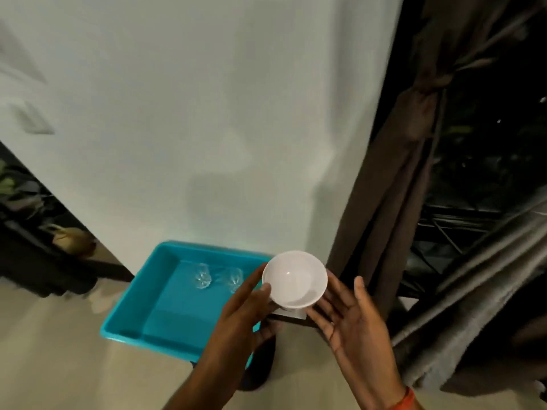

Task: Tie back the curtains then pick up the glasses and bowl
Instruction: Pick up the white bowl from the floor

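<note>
**Bowl in hand, glasses lying in the tray**

The brown curtain [414, 161] hangs beside the dark window, gathered and cinched by a tie partway up, so that part of the job looks done. It is soft cloth and should give no trouble.

Below it, a turquoise tray [130, 318] stands on the pale floor against the white wall. It looks like light, stiff plastic with a raised rim that offers a ready hold on either long side.

The white bowl [294, 279] is held up over the tray's right end. It seems a small, smooth, glazed piece: light, rigid, breakable and likely slippery, so a hold under the foot with a thumb on the rim suits it best. The left hand [245, 315] holds it that way, thumb pressed on the near rim and fingers hidden beneath. The right hand [346, 315] is spread wide, palm up, just beside the bowl's right edge; whether it touches cannot be told.

Two clear glasses [219, 278] lie inside the tray near its far wall. They look thin and fragile, best taken around the body, one at a time.
</note>
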